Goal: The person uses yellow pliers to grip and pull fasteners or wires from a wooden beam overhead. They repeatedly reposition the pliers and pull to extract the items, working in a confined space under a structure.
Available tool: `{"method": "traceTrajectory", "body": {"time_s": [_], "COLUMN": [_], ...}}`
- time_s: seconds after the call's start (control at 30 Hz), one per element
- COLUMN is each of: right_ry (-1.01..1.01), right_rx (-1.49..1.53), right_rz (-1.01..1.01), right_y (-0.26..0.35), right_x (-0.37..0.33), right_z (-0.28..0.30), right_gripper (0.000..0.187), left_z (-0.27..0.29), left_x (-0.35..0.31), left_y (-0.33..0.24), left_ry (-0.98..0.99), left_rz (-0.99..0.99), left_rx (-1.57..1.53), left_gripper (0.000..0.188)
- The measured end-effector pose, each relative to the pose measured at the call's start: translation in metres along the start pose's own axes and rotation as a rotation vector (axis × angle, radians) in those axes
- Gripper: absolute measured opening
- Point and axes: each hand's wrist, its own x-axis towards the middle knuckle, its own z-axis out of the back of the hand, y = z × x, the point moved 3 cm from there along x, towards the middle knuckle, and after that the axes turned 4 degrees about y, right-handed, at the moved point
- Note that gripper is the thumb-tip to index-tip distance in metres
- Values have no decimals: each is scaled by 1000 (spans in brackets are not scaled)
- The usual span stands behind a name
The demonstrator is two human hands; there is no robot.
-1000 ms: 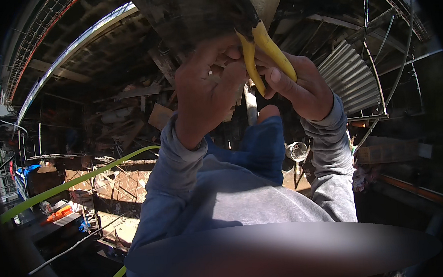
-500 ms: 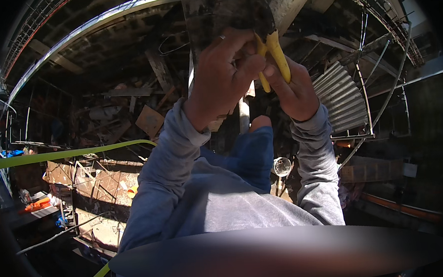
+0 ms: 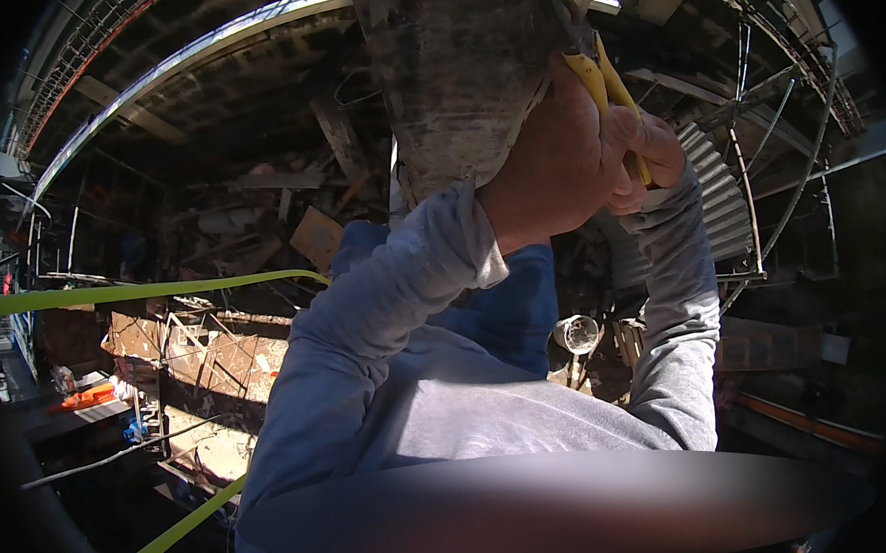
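Yellow-handled pliers (image 3: 587, 77) stand tilted at the upper middle, their dark head at the edge of a broad, weathered grey beam or post (image 3: 443, 86). My left hand (image 3: 557, 160) is closed at the pliers' handles, its back partly toward me and some of its fingers hidden. On the far right side of the handles, my right hand (image 3: 660, 152) is also closed, with its fingers curled round their lower part. The two hands meet or overlap there. What the jaws grip, if anything, is too dark to make out.
A corrugated sheet (image 3: 714, 197) lies right of my right forearm. Below, a round bucket (image 3: 576, 335) stands near my leg. Scrap wood and rubble (image 3: 259, 211) spread at the left. A yellow-green strap (image 3: 153, 294) crosses the left side, and thin rods (image 3: 748, 160) rise at the right.
Both hands and the pliers have shifted right, with the pliers' head now at the beam's right edge. My left hand has come across in front of the beam, closer against my right.
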Motion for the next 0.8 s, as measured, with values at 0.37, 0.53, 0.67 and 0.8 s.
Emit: {"method": "traceTrajectory", "body": {"time_s": [0.37, 0.53, 0.67, 0.8], "right_ry": [-392, -368, -375, -336], "right_rx": [-110, -274, -356, -472], "right_rz": [313, 316, 343, 235], "right_y": [-41, -42, -41, -29], "right_x": [20, 43, 51, 55], "right_z": [1, 19, 27, 14], "right_gripper": [56, 54, 48, 47], "left_z": [26, 46, 57, 65], "left_x": [-8, -9, -13, -20], "left_y": [-8, -5, -7, -9], "left_ry": [107, 19, -110, -248], "left_rz": [60, 124, 3, -57], "left_rx": [-100, 49, 312, 599], "left_gripper": [41, 33, 25, 19]}}
